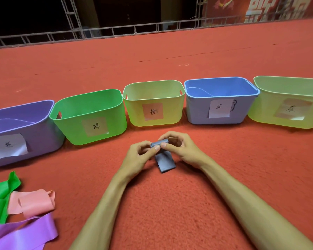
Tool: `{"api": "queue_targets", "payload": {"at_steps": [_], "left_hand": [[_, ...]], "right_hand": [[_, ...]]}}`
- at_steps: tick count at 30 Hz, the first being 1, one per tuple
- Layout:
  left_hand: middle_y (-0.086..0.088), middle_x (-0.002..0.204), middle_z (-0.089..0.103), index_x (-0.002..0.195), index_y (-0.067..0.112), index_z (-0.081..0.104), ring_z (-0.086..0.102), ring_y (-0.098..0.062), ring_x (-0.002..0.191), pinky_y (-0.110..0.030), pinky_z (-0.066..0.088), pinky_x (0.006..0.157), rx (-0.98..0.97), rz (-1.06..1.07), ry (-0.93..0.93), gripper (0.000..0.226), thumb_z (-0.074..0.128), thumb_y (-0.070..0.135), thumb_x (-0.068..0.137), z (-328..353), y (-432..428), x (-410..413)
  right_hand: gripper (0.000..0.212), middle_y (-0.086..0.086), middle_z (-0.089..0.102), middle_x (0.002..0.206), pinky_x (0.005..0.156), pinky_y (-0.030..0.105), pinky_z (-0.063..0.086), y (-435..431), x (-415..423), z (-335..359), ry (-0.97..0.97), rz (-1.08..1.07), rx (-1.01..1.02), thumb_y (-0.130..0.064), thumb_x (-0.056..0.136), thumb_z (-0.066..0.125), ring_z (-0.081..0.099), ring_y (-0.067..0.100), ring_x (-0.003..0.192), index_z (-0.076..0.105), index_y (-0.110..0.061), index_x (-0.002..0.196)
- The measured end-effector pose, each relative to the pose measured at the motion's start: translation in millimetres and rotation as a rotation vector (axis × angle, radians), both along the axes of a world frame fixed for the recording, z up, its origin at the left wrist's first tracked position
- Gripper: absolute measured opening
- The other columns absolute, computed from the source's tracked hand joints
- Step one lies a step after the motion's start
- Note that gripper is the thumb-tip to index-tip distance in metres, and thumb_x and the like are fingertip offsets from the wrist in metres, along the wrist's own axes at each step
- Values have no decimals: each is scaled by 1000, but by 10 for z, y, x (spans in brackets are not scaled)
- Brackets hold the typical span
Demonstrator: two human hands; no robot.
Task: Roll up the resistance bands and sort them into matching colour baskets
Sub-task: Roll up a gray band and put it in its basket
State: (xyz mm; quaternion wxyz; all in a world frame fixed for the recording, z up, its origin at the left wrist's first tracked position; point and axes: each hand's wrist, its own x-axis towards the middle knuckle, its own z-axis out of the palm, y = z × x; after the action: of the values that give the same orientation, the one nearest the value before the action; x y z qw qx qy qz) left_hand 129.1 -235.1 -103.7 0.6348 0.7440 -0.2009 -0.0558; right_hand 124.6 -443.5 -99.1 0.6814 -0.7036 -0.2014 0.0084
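Red carpet covers the floor, with a metal railing along its far edge and a row of five baskets across 12 o'clock from the hands. Both hands are closed narrow on one grey-blue band. The left hand and right hand pinch its rolled end between thumbs and fingertips, and the loose tail trails toward 6 o'clock onto the carpet.

The main risk is the roll springing open. The band looks stretchy, so if either pinch eases while the fingers re-grip, the turns would likely unwind. A tail fed in crooked would probably make the roll cone out sideways.

Sorting is the other trap, because the colour sits between two choices. The blue basket stands at 1 o'clock and the pale basket, whose note seems to read grey, at 2 o'clock.

A green band, pink band and purple band lie at 8 o'clock, not yet rolled.
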Motion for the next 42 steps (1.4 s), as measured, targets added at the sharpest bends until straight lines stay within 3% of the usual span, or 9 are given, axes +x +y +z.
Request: {"api": "queue_targets", "payload": {"at_steps": [4,11,19,22,25,29,32,36,42], "left_hand": [[16,69,68,97,12,72,60,6,69,-10,44,59,14,-7,23,10,63,10,101,-22,-19,4],[-11,96,78,109,4,72,70,-13,87,-22,54,81,-56,11,-27,25,77,17,88,21,44,-18],[-15,100,78,109,7,75,69,-15,88,-30,54,79,-89,78,-20,28,83,4,82,8,35,-25],[-11,98,78,109,11,74,67,-15,86,-29,50,80,-74,69,-20,33,80,15,77,28,44,-19],[-4,82,71,112,7,72,59,-4,69,-14,42,64,-72,65,68,37,70,24,79,94,48,-2],[12,68,63,98,7,75,52,-3,63,-13,41,62,-45,58,50,24,61,26,103,53,26,31],[6,72,67,100,2,75,56,-7,67,-16,45,66,-62,54,28,22,65,22,99,46,33,10],[-11,100,78,112,4,74,68,-14,87,-23,53,78,-72,36,-3,27,74,19,89,57,54,-23],[-4,110,79,117,16,75,61,-17,88,-32,46,82,-44,44,-32,37,80,17,81,43,60,-28]], "right_hand": [[24,24,73,108,94,33,52,15,-28,31,11,28,29,-4,95,70,67,22,102,63,1,117],[34,12,69,104,65,32,57,85,-21,26,201,-43,47,-13,81,74,67,23,88,65,-11,114],[25,13,72,80,51,23,54,129,-64,64,273,-66,96,-14,99,67,69,14,59,69,6,114],[25,16,73,85,58,23,57,102,-67,43,251,-39,111,-9,97,70,70,16,68,69,6,117],[27,26,74,101,78,39,62,77,-47,-5,201,-35,108,-7,93,75,72,30,90,70,-3,120],[33,30,71,113,88,49,59,58,-44,-21,154,-21,112,-1,90,75,71,31,98,69,-5,122],[38,29,71,115,92,51,60,46,-30,-34,150,-9,111,-2,86,78,71,33,101,70,-5,122],[31,25,70,112,82,37,63,35,-29,51,290,23,237,-7,86,76,70,27,94,70,0,116],[22,19,73,108,88,41,62,54,-13,-6,242,-60,208,-1,84,80,71,27,101,75,-8,104]]}}
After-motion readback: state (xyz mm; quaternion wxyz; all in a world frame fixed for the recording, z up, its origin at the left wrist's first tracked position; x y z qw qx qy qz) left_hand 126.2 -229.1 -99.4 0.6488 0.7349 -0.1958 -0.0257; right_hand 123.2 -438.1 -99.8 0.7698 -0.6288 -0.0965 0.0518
